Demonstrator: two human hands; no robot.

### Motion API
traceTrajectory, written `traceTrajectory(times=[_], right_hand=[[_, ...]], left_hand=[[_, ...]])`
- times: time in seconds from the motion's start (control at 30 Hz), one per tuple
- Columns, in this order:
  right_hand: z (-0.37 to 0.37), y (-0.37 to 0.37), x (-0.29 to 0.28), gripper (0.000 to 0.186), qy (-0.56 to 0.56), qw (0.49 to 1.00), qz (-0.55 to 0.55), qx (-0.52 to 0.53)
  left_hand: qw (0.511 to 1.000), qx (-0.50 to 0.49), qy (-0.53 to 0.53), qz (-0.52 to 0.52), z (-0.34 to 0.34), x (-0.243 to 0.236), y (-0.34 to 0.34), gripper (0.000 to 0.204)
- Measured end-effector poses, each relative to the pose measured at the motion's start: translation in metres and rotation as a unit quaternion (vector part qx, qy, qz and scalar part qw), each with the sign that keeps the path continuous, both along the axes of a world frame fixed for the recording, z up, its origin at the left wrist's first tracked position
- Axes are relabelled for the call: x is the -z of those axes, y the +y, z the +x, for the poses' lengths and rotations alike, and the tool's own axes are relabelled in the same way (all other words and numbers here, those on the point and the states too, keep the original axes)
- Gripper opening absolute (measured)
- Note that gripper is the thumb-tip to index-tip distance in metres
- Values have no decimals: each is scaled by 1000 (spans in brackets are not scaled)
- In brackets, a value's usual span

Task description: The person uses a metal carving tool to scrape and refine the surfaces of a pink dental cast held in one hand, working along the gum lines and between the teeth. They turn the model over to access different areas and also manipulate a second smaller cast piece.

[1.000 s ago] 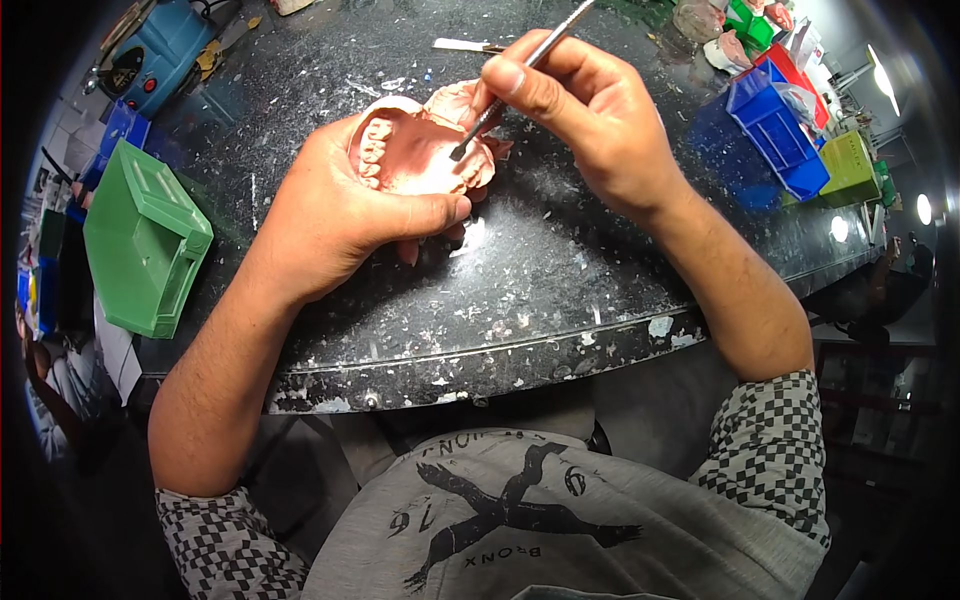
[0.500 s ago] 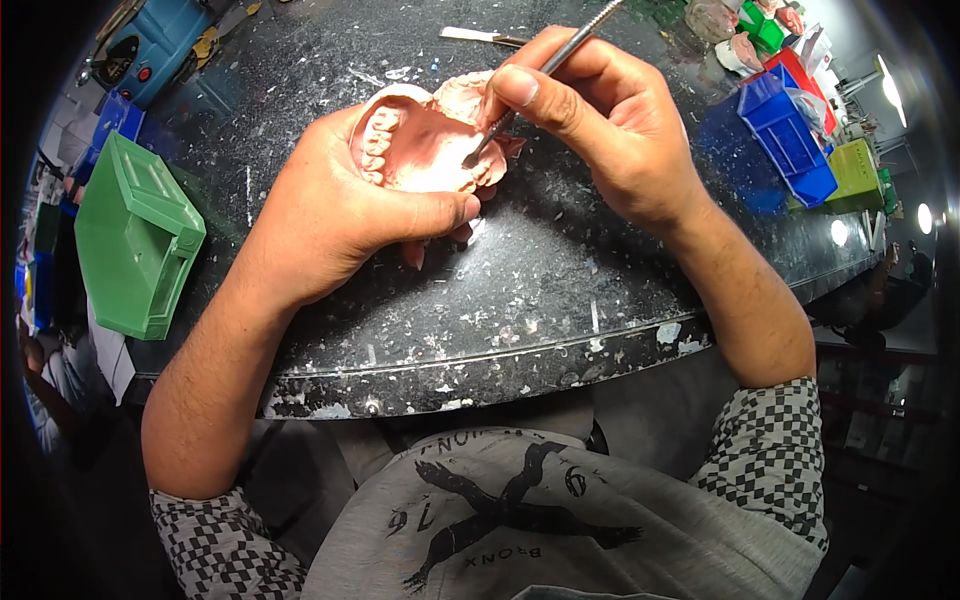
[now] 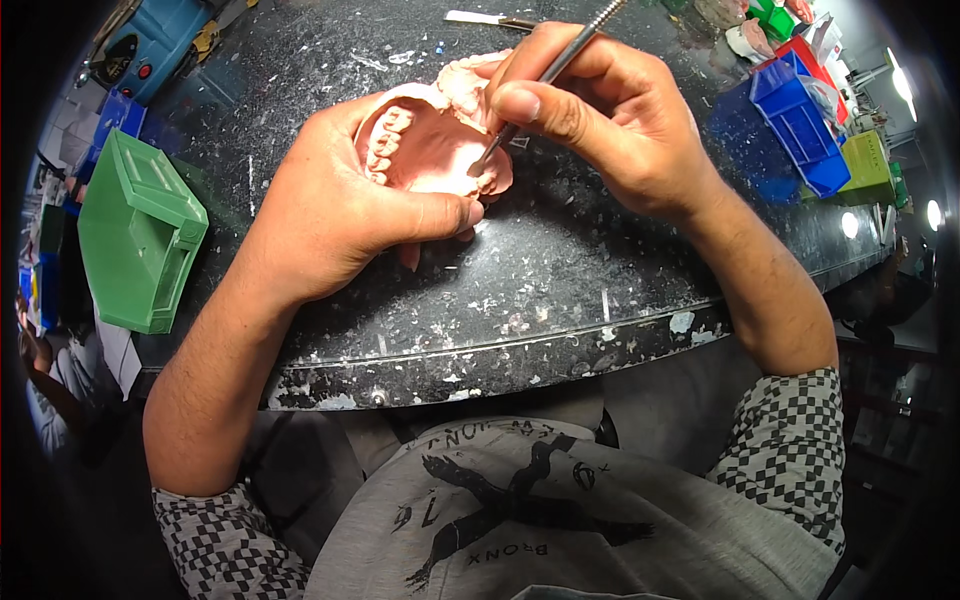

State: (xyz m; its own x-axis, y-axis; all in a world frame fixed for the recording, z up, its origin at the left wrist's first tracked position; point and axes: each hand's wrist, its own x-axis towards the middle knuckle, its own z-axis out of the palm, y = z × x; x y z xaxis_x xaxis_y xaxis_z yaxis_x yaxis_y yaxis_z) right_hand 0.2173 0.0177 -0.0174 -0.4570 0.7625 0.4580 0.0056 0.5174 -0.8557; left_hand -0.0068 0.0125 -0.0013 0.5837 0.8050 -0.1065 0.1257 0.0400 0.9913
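Observation:
My left hand (image 3: pixel 335 195) is closed round a pinkish dental cast (image 3: pixel 425 150), its thumb along the near edge. A row of moulded teeth shows on the cast's left side, and bright light falls on its hollow middle. Between the thumb and fingers of my right hand (image 3: pixel 610 120) is a slim metal carving tool (image 3: pixel 570 52) with a ridged handle. The tool slants down to the left, and its tip meets the cast's right inner side. Behind, partly covered by my right fingers, is another pinkish cast piece (image 3: pixel 462 85).
A green plastic bin (image 3: pixel 140 240) stands at the left of the speckled dark table (image 3: pixel 480 300). Near the far edge lies a knife with a pale blade (image 3: pixel 475 17). A blue machine (image 3: pixel 150 45) sits far left; blue bins (image 3: pixel 800 120) and a yellow-green box (image 3: pixel 865 170) stand far right.
The tool tip and my right hand have shifted slightly on the cast, which is turned a little in my left hand. The whole view has also moved slightly.

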Motion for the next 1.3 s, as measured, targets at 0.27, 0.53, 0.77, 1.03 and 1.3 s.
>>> traceTrajectory(times=[0.27,0.53,0.77,1.03,1.3], right_hand=[[1,1,4,16,13,999,40,-10],[0,1,5,17,30,999,18,-34],[0,3,6,19,13,998,66,-8],[6,4,-15,19,129,971,163,121],[4,-7,-21,20,23,966,224,129]], left_hand=[[1000,-17,7,7,1,1,-3,41],[1000,-23,-16,10,2,2,-6,40],[1000,-22,-19,9,1,3,-5,41],[988,-67,-134,30,10,-2,1,45],[970,-117,-201,66,9,-6,-1,47]])
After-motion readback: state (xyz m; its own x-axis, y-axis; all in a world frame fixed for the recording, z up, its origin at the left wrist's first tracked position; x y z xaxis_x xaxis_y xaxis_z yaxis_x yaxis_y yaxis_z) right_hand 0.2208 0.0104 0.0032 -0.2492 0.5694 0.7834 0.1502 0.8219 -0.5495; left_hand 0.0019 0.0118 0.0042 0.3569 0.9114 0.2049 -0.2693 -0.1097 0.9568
